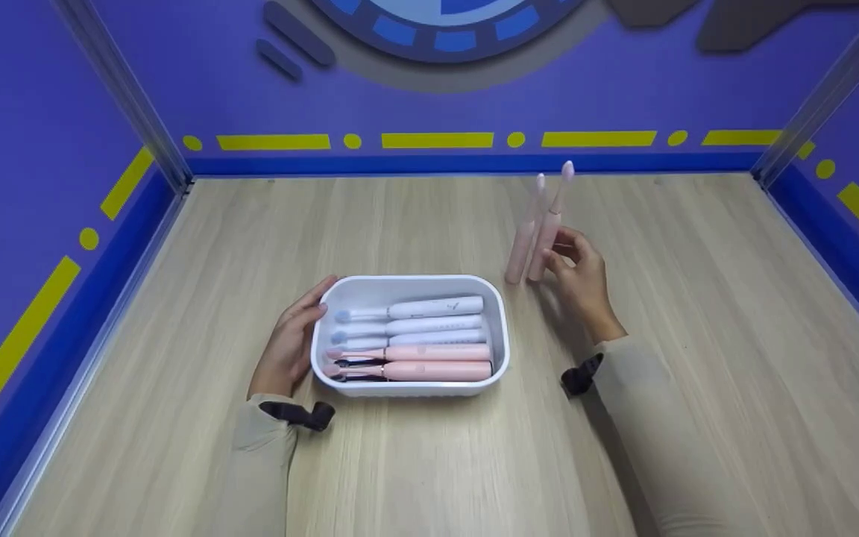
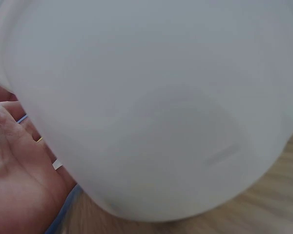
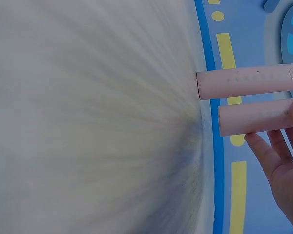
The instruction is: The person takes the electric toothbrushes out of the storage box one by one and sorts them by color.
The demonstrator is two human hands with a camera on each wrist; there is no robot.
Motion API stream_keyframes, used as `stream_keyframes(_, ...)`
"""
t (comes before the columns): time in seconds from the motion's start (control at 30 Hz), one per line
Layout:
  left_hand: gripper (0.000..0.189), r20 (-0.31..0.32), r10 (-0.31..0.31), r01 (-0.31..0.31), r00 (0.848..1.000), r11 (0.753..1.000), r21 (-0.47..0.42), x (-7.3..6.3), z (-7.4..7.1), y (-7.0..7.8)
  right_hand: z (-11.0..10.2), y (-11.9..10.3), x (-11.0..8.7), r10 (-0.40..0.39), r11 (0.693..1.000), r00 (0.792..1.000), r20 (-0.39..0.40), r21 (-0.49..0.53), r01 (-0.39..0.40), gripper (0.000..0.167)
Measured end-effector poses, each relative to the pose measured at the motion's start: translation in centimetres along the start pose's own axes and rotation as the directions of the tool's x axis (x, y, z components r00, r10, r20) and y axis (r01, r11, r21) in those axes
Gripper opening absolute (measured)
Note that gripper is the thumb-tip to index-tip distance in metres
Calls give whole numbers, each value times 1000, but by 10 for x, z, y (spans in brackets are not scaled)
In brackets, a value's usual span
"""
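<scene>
One pink toothbrush (image 1: 546, 235), pinched in the right hand (image 1: 584, 280), is nearly upright beside its twin (image 1: 521, 253), right of the white box (image 1: 408, 389) the left hand (image 1: 289, 349) touches. Gentle, vertical handling should avoid toppling the twin.

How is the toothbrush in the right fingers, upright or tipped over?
Upright: the held toothbrush has its brush head at the top, handle below. Whether its bottom touches the tabletop, I can't tell.

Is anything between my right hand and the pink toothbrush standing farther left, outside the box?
Yes: the held pink toothbrush, pinched in the right hand, is between that hand and the farther-left pink toothbrush. Nothing else visible is in the way.
</scene>
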State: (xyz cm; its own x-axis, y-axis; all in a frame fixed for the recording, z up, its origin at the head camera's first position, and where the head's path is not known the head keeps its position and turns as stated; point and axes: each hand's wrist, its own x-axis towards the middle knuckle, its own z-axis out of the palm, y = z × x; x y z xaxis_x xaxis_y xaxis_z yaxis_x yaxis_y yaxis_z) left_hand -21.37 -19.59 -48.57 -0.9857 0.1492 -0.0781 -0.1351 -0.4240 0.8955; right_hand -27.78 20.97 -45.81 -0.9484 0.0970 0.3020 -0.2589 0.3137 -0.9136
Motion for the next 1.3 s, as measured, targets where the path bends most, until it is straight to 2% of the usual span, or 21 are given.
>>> stream_keyframes(0.4,50,-3,-8,8,1000,999,34,-1,0,1,0,1,1,64,995,997,33,-75,-61,38)
stream_keyframes(0.63,51,-6,-11,11,1000,1000,10,0,1,1,-1,2,3,103,991,993,52,-94,-98,38)
stream_keyframes(0.9,51,15,-5,5,1000,1000,-17,0,0,0,-1,1,2,95,993,993,73,-74,-89,39)
stream_keyframes(1.07,51,8,-5,5,1000,1000,-25,-1,1,0,-2,-21,-6,109,992,990,88,-77,-102,39)
stream_keyframes(1.17,51,3,-3,3,1000,1000,-27,-1,1,0,-2,-19,-5,112,991,990,87,-88,-105,37)
stream_keyframes(1.3,51,1,6,-6,1000,1000,-24,-1,1,0,-1,2,2,124,990,989,83,-76,-117,37)
